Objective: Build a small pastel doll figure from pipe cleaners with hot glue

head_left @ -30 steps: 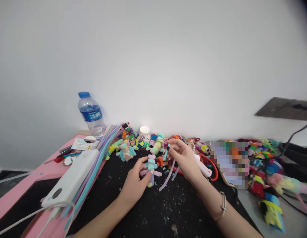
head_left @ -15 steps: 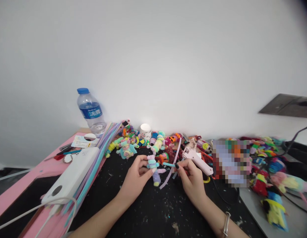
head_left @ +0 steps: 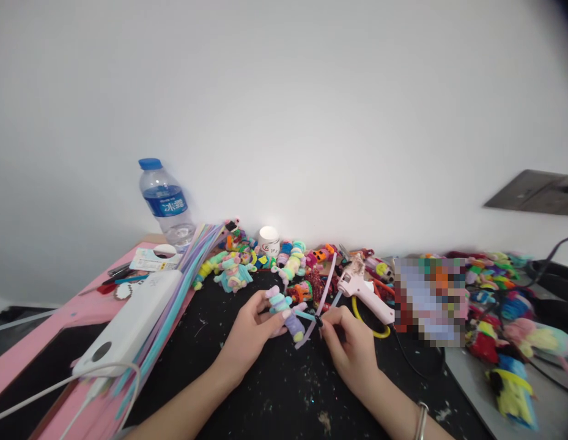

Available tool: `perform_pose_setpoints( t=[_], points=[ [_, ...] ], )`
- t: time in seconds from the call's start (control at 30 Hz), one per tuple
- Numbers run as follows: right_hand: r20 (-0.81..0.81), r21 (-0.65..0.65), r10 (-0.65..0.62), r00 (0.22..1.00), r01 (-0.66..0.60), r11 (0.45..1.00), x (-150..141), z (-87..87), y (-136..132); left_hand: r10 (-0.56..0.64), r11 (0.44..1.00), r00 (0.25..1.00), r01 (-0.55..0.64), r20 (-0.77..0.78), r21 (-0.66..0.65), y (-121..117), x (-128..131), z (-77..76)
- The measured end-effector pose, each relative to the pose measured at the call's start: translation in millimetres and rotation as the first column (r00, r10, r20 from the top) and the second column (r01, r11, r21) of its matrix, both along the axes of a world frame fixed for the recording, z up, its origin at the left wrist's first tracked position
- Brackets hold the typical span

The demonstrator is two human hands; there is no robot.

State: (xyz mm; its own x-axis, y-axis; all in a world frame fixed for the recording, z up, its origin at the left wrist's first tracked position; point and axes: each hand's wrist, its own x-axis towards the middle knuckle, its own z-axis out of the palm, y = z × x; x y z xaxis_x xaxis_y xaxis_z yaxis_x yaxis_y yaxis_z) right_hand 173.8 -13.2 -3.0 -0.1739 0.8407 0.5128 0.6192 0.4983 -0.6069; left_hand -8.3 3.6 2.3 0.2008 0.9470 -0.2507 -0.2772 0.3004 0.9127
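Observation:
My left hand (head_left: 252, 324) grips a small doll (head_left: 284, 313) made of pipe cleaners, with a blue-and-green striped upper part and a purple lower part. The doll leans to the left. In my right hand (head_left: 350, 336), thumb and forefinger pinch the end of a short blue pipe cleaner (head_left: 306, 315), whose other end reaches the doll's side. A loose lilac pipe cleaner (head_left: 327, 286) lies upright just behind the pinching fingers. Beyond it rests a pale pink glue gun (head_left: 364, 292) with a glue stick.
Pipe-cleaner figures (head_left: 235, 273) line the wall. On the left are a bundle of pastel pipe cleaners (head_left: 180, 296), a white power strip (head_left: 130, 324) and a water bottle (head_left: 167, 205). A paper cup (head_left: 269, 241) stands at the back. More figures (head_left: 513, 388) lie right.
The doll has tilted, its lower end swinging to the right. My right hand has moved slightly down and left, bringing the blue pipe cleaner lower against the doll.

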Motion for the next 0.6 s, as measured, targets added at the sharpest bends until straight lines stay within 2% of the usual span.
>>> perform_pose_setpoints(
  t=[0.13,0.27,0.43,0.6],
  points=[
    [-0.038,0.024,-0.013,0.999,0.014,1.0,0.8,-1.3,1.2,-0.023,1.0,1.0,0.023,0.014,0.0,0.5,-0.3,-2.8],
    [-0.085,0.031,-0.067,0.994,0.07,0.997,2.2,-1.5,2.8,-0.043,0.996,0.999,0.043,0.0,0.077,1.8,-1.8,-5.5],
    [-0.117,-0.058,-0.082,0.99,0.076,0.995,1.2,-1.4,5.1,-0.089,0.985,0.996,0.089,-0.005,0.15,1.6,-1.1,-6.0],
    [-0.172,-0.17,-0.03,0.985,0.0,0.985,-1.0,0.8,6.7,-0.127,0.965,0.992,0.13,-0.026,0.227,0.6,-0.2,-7.0]
  ],
)
